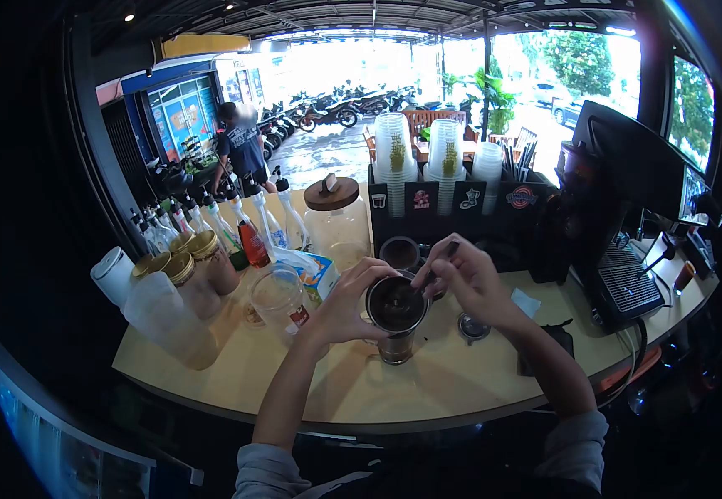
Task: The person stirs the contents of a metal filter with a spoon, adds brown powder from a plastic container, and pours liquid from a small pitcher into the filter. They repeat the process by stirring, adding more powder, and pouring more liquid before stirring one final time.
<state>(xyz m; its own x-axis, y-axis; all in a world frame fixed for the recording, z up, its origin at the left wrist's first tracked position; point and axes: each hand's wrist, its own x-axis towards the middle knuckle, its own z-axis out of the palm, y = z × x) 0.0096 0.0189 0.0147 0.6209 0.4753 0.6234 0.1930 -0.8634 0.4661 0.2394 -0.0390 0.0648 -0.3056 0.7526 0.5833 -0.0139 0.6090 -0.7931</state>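
In the head view, my left hand (350, 301) wraps around the side of a round, pale-rimmed cup (371, 314) with dark brown contents. Below that cup is a clear glass vessel (396, 349) standing on the counter. Between the closed fingers of my right hand (466, 281) is a thin dark stirring stick (451, 249), its lower end reaching the cup's opening. Just behind the cup sits another dark round container (400, 251). A small round metal piece (472, 327) lies on the counter below my right wrist.
A wooden-lidded jar (333, 223), pump bottles (254, 241), gold-lidded jars (210, 258) and a clear pitcher (165, 320) crowd the left of the counter (461, 391). Stacked plastic cups (393, 154) stand behind. At right is an espresso machine (623, 279). A person (243, 148) stands outside.
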